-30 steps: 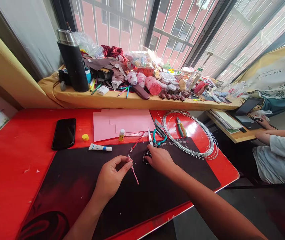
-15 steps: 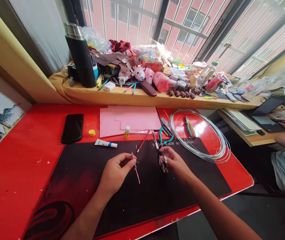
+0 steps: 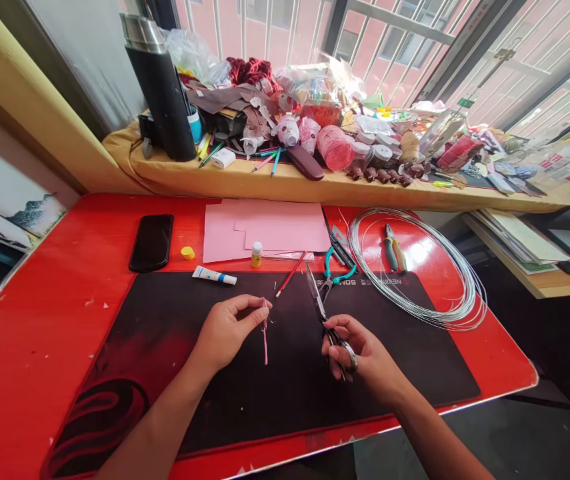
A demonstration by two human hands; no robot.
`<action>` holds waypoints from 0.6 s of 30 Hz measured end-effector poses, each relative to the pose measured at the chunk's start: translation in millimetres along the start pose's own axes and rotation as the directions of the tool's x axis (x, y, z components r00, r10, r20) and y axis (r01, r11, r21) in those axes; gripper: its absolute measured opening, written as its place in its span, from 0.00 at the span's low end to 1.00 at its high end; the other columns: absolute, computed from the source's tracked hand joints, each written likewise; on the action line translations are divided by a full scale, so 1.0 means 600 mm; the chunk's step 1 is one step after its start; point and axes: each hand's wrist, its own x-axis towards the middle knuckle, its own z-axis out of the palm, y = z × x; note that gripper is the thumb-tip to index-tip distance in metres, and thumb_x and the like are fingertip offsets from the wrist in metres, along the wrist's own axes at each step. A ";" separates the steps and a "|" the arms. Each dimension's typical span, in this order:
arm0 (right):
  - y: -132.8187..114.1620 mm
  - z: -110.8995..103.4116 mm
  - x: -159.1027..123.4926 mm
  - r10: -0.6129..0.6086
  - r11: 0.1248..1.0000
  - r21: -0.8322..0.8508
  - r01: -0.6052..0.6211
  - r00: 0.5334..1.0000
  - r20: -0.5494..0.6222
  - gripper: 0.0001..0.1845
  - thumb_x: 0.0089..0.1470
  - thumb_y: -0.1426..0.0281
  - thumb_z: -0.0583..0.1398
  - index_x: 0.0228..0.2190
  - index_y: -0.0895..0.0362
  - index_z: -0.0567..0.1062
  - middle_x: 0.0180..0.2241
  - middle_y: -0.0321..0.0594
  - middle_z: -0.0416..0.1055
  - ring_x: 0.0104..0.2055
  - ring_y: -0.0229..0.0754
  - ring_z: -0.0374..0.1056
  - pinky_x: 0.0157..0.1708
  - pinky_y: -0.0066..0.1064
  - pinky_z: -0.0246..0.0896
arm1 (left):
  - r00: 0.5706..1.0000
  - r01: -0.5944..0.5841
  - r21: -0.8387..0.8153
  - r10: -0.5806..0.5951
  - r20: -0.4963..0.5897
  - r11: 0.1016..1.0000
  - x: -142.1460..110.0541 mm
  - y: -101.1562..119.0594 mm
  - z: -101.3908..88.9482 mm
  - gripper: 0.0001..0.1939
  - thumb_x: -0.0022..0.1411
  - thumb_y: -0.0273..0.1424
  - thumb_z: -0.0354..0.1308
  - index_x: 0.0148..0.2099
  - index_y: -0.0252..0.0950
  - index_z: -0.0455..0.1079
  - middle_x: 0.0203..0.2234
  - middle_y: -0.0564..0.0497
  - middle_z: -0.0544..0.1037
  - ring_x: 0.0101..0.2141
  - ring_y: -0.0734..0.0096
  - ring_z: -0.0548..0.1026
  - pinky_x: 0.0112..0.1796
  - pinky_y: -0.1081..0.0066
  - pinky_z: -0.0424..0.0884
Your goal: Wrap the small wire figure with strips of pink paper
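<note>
Daylight pours through a tall window (image 3: pixel 389 47) with white metal bars (image 3: pixel 285 40), and a pink building (image 3: pixel 365 20) stands beyond them. Below runs a yellow padded sill (image 3: pixel 275 190). A red desk (image 3: pixel 39 333) stretches along it, with a small landscape picture (image 3: pixel 29 217) on the left wall (image 3: pixel 79 73). A wooden side table (image 3: pixel 559 287) sits at right, above a grey floor (image 3: pixel 515 440).

The single view looks from the person's head, forward and down, across a red desk (image 3: pixel 39 333) toward a window (image 3: pixel 389 40) at twelve o'clock. It takes in a wide sweep from close above the hands: the left hand (image 3: pixel 227 333) sits at seven o'clock, the right hand (image 3: pixel 365 353) at five, and the windowsill (image 3: pixel 315 190) just above centre.
</note>
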 end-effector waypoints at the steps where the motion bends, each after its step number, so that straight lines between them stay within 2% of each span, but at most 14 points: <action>1: -0.002 0.000 -0.006 -0.009 1.000 0.000 0.009 0.999 0.038 0.25 0.58 0.57 0.72 0.49 0.53 0.71 0.36 0.36 0.73 0.24 0.32 0.66 0.20 0.23 0.53 | 1.000 0.002 0.005 -0.002 0.005 1.000 0.001 0.003 -0.001 0.14 0.57 0.43 0.70 0.39 0.38 0.84 0.37 0.46 0.88 0.39 0.55 0.84 0.43 0.61 0.81; 3: -0.005 0.004 -0.016 -0.022 0.999 0.027 0.019 0.994 0.108 0.24 0.59 0.57 0.72 0.49 0.53 0.71 0.34 0.35 0.72 0.23 0.29 0.60 0.22 0.23 0.55 | 1.000 0.006 0.028 -0.006 0.013 1.000 0.003 0.008 -0.004 0.14 0.58 0.43 0.69 0.40 0.38 0.84 0.37 0.46 0.88 0.38 0.56 0.84 0.42 0.62 0.81; 7: -0.008 0.015 -0.024 -0.020 0.998 0.070 0.004 0.974 0.228 0.28 0.58 0.55 0.72 0.52 0.52 0.70 0.34 0.35 0.72 0.23 0.29 0.56 0.21 0.22 0.54 | 1.000 0.011 0.085 -0.014 0.027 0.996 0.003 0.017 -0.007 0.15 0.59 0.43 0.68 0.42 0.38 0.85 0.39 0.46 0.87 0.40 0.56 0.84 0.44 0.62 0.80; 11: -0.005 0.019 -0.024 0.007 0.999 0.045 -0.020 0.964 0.267 0.32 0.57 0.57 0.73 0.56 0.52 0.69 0.34 0.34 0.69 0.27 0.32 0.57 0.23 0.23 0.53 | 0.999 0.020 0.090 -0.024 0.040 0.996 0.001 0.023 -0.008 0.17 0.59 0.44 0.68 0.43 0.37 0.84 0.40 0.45 0.87 0.43 0.55 0.83 0.45 0.61 0.79; 18: -0.004 0.017 -0.029 0.053 0.998 -0.043 -0.042 0.953 0.299 0.30 0.56 0.65 0.72 0.57 0.50 0.70 0.34 0.33 0.68 0.31 0.35 0.57 0.27 0.25 0.52 | 0.996 0.055 0.093 -0.061 0.060 0.994 0.001 0.029 -0.008 0.19 0.58 0.46 0.68 0.44 0.37 0.85 0.42 0.44 0.87 0.46 0.51 0.82 0.49 0.58 0.76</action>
